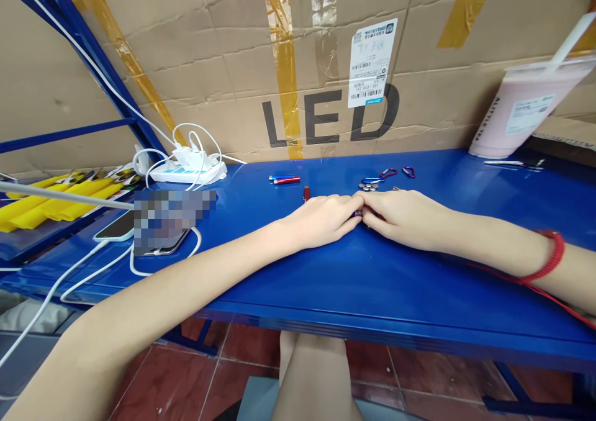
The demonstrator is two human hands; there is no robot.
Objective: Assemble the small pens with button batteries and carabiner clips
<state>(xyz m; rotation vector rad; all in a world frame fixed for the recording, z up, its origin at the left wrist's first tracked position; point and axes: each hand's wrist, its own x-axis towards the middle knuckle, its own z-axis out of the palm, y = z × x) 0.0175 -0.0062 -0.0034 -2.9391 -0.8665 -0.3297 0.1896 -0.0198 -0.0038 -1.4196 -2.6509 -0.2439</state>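
Observation:
My left hand (323, 219) and my right hand (400, 215) rest on the blue metal shelf (326, 272), fingertips meeting in the middle. Both have their fingers curled together around a small purple object (359, 213) that is mostly hidden between them. Just beyond the fingers lie a few small silver discs (369, 187), a blue carabiner (372, 180), a red carabiner (388, 172) and another small carabiner (408, 171). A small dark red piece (306, 192) lies next to my left hand. My right wrist wears a red cord bracelet (552, 256).
A red and blue lighter (284, 179) lies further back. At the left are a white power strip with chargers (189, 166), two phones on white cables (139, 235) and yellow strips (56, 200). A pink cup with straw (526, 107) stands back right. A cardboard box (326, 54) walls the back.

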